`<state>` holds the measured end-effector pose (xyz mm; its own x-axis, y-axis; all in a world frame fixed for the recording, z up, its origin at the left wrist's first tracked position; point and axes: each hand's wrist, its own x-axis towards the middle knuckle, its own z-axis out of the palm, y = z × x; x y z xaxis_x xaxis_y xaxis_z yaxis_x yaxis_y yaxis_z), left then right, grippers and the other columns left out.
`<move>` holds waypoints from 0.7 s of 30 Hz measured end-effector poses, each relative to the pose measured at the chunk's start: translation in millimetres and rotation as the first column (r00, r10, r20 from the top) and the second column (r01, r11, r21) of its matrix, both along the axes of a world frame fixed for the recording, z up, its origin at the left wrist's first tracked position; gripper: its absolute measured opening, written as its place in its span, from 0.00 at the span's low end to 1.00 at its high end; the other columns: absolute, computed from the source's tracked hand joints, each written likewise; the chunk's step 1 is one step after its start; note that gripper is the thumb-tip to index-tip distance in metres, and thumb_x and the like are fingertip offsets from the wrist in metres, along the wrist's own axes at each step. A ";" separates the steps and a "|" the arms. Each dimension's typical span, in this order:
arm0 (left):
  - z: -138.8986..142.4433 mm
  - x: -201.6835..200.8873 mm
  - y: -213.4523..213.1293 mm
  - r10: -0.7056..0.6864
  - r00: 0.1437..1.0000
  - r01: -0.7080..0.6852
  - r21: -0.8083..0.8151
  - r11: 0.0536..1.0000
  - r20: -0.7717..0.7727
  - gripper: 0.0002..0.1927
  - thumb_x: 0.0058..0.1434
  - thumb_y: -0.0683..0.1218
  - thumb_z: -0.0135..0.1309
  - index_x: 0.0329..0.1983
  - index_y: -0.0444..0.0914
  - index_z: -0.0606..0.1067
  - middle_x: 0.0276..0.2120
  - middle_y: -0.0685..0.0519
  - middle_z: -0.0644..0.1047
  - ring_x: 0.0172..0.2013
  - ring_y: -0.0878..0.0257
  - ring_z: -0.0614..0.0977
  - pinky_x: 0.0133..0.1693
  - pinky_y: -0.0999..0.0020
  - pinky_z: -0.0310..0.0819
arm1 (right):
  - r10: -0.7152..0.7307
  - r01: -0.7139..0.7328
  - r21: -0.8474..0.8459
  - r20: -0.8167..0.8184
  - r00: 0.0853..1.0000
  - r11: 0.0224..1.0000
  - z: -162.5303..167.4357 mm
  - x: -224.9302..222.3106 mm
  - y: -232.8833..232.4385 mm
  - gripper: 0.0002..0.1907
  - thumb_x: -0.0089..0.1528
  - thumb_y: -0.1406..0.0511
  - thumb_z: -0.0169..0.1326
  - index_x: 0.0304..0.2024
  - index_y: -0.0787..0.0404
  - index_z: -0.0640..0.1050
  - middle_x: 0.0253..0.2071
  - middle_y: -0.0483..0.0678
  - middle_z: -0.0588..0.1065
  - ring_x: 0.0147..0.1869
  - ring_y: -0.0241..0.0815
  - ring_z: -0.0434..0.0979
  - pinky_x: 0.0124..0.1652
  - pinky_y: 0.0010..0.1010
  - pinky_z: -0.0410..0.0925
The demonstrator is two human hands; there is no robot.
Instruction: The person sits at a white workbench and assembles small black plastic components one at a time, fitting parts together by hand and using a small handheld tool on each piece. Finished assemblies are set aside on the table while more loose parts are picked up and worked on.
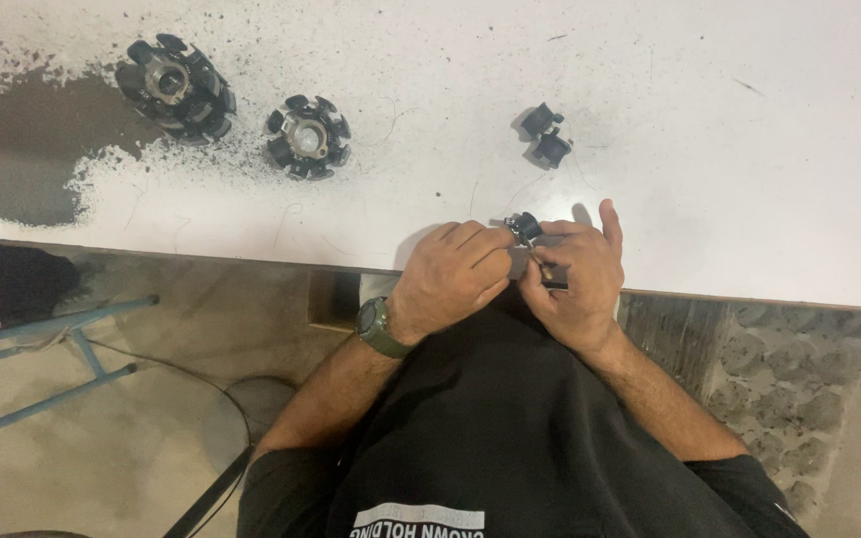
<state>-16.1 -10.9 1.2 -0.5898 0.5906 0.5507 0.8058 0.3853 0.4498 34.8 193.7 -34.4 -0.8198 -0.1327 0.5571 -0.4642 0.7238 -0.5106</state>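
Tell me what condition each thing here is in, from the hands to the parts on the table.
Left hand: closed on the small black part, watch on its wrist.
Right hand: pinching the same part, forefinger raised.
Small black part: held by both hands at the table edge.
Two round toothed parts: lying flat, untouched.
Small black pair: lying loose, untouched.
White table: paint worn off at the left.

A white worktable (749, 149) is stretching across the top, its paint wearing away to dark patches at the left. A blue metal frame (62, 369) is standing on the bare concrete floor (132, 448). Rough stone (749, 349) is showing under the table's right side.
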 end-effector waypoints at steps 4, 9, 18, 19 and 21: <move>0.1 -1.2 2.1 0.011 0.998 -0.012 0.026 1.000 0.062 0.11 0.54 0.41 0.63 0.36 0.37 0.73 0.41 0.52 0.76 0.41 0.56 0.78 0.41 0.60 0.74 | -0.012 0.012 -0.013 0.007 1.000 1.000 1.9 1.4 -1.2 0.15 0.56 0.75 0.64 0.40 0.59 0.73 0.37 0.45 0.75 0.56 0.47 0.80 0.76 0.57 0.51; 0.7 -3.2 5.9 0.014 0.988 -0.033 0.118 0.992 0.153 0.10 0.54 0.38 0.60 0.38 0.35 0.72 0.41 0.48 0.75 0.46 0.51 0.79 0.48 0.58 0.77 | -0.001 0.000 -0.023 -0.014 1.000 1.000 4.7 0.0 -2.3 0.16 0.56 0.74 0.65 0.40 0.59 0.73 0.38 0.46 0.76 0.55 0.48 0.80 0.76 0.58 0.51; -3.9 -2.7 7.3 0.026 0.984 -0.044 0.096 0.994 0.177 0.10 0.54 0.37 0.59 0.39 0.34 0.72 0.41 0.47 0.75 0.47 0.51 0.79 0.48 0.58 0.77 | -0.001 0.000 -0.007 -0.042 0.999 1.000 3.4 1.1 -2.5 0.15 0.55 0.75 0.65 0.40 0.60 0.73 0.37 0.48 0.76 0.55 0.49 0.80 0.76 0.57 0.50; -4.1 -2.0 7.6 0.026 0.983 -0.044 0.097 0.994 0.182 0.10 0.55 0.37 0.59 0.39 0.34 0.72 0.41 0.47 0.75 0.47 0.51 0.79 0.48 0.59 0.77 | 0.005 -0.005 -0.011 -0.055 0.998 1.000 3.0 1.8 -1.9 0.16 0.55 0.75 0.65 0.40 0.60 0.73 0.37 0.49 0.76 0.56 0.51 0.80 0.75 0.58 0.50; -4.4 -1.6 7.0 0.029 0.984 -0.046 0.091 0.995 0.177 0.10 0.55 0.37 0.58 0.40 0.34 0.72 0.42 0.47 0.75 0.48 0.51 0.79 0.49 0.58 0.77 | 0.018 -0.019 -0.018 -0.079 0.997 1.000 2.6 3.5 0.0 0.16 0.54 0.76 0.64 0.40 0.61 0.73 0.38 0.52 0.76 0.59 0.54 0.80 0.75 0.58 0.49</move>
